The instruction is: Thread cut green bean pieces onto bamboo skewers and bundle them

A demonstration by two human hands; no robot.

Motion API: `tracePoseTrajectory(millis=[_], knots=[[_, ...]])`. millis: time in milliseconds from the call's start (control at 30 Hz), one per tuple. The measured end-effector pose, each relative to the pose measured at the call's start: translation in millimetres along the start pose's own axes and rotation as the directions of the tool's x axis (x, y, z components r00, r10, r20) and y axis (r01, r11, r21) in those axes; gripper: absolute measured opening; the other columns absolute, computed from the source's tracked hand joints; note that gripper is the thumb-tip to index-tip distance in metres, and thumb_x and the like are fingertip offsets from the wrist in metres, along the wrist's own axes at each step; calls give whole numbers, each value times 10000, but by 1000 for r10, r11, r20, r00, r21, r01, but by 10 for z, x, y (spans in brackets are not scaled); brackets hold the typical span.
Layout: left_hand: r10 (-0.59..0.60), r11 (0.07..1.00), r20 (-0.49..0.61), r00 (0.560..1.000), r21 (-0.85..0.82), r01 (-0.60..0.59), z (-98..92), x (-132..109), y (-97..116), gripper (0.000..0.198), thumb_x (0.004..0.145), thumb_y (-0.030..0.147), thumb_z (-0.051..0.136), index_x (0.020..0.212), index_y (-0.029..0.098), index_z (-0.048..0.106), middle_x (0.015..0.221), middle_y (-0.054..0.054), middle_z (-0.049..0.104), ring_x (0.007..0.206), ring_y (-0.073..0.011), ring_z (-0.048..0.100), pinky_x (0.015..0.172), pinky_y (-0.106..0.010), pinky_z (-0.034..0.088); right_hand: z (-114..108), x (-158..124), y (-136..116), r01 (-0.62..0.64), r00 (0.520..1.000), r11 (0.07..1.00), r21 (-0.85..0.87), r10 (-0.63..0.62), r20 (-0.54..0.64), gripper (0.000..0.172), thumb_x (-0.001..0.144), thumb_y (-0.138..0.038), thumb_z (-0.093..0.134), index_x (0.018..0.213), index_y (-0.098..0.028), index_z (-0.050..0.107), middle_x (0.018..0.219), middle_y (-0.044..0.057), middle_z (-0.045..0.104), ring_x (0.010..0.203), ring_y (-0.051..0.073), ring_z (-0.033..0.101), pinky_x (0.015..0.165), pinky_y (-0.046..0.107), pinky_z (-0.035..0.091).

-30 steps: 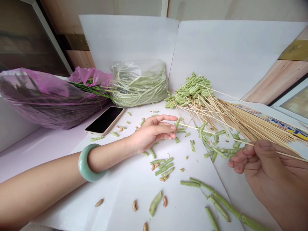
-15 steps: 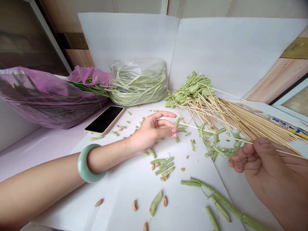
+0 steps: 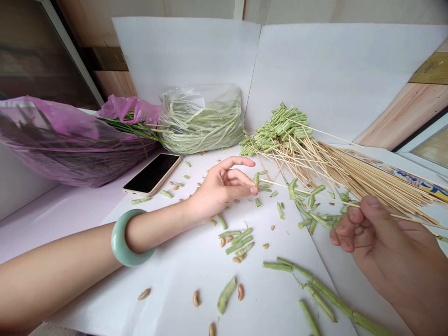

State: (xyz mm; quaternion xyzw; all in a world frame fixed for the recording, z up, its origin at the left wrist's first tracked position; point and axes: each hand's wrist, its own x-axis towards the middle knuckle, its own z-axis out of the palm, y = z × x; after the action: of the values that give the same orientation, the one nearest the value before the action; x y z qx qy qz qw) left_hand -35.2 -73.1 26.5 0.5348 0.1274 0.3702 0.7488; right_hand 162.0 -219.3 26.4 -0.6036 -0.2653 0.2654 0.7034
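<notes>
Sideways on the paper (image 3: 168,280), left hand (image 3: 219,189) pinches a bean piece (image 3: 256,178), index raised; right hand (image 3: 381,240) grips a skewer (image 3: 276,185).

A thin, pale bamboo skewer (image 3: 308,192) hangs almost level over the middle of the table (image 3: 182,266), tip toward the left edge. A short green bean piece (image 3: 256,178) stands upright at its tip.

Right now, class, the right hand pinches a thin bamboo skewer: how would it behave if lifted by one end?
The skewer looks stiff: it runs straight from the right hand towards the left hand without sagging. Being so thin, it is probably light and might snap if bent. It would likely roll on the white sheet.
</notes>
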Motion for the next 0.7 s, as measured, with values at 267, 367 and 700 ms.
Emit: tracePoseTrajectory(millis=[267,367,700], knots=[[39,997,56,998,69,-43,37,-20,34,370,647,6,733,947,166,587,605,59,649,604,-93,642,684,-222,527,-11,44,-5,-195,981,980,30,194,10,535,463,-470,866,572,-206,414,494,-71,361,388,63,320,345,217,394],[66,993,87,994,97,-74,41,-28,37,387,662,0,716,971,179,567,621,52,643,640,-104,653,666,-214,523,-32,55,1,-239,971,971,12,239,32,530,502,-497,836,555,-214,391,470,-71,323,379,70,286,326,222,355],[84,985,64,994,146,-92,46,-22,32,358,655,40,745,935,171,564,636,44,644,606,-100,629,649,-223,513,-31,41,5,-84,996,995,-50,86,36,466,585,-482,787,501,-206,421,443,-53,362,369,88,325,367,265,385]])
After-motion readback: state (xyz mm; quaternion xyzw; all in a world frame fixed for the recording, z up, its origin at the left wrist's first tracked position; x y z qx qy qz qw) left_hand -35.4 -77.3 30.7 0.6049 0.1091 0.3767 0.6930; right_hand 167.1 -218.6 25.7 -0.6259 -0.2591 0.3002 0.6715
